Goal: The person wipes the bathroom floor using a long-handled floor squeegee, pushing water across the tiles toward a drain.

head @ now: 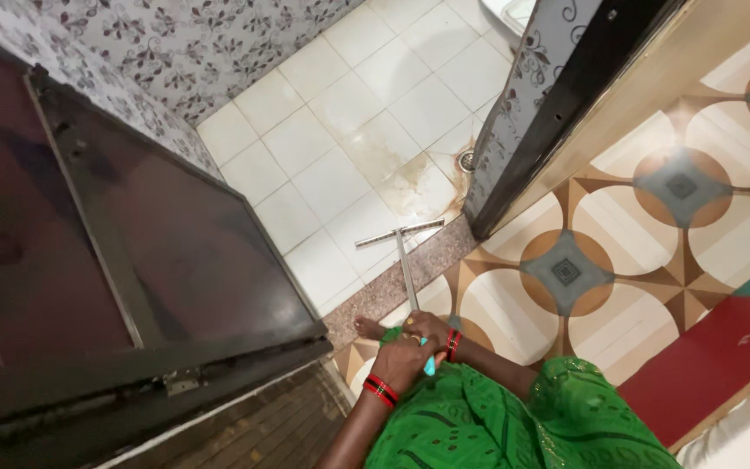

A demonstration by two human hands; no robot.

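White floor tiles (pixel 340 139) fill the small washroom ahead, stained brown around a round drain (pixel 467 160) near the far right corner. Patterned wall tiles (pixel 175 43) with dark flowers rise on the left and again on a narrow strip at the right. No packages, labels or signs show anywhere, and no containers.

A dark door (pixel 115 260) stands swung open across the left, its lower edge close to the person's arm. A black door frame (pixel 557 122) runs diagonally on the right. A speckled stone sill (pixel 392 282) divides the washroom from a floor (pixel 644 226) of cream circles and brown and grey diamonds, with a red band (pixel 713 365) beyond.

The wiper (pixel 403 252) lies head-down on the white tiles just past the sill, its blade crosswise, its pale handle running back to the hands. The left hand (pixel 401 360) and right hand (pixel 431 330), both with red bangles at the wrist, are closed around the handle's turquoise grip, one just above the other. A bare foot (pixel 368 327) rests at the sill beside them. Green cloth (pixel 496 417) covers the lap below.
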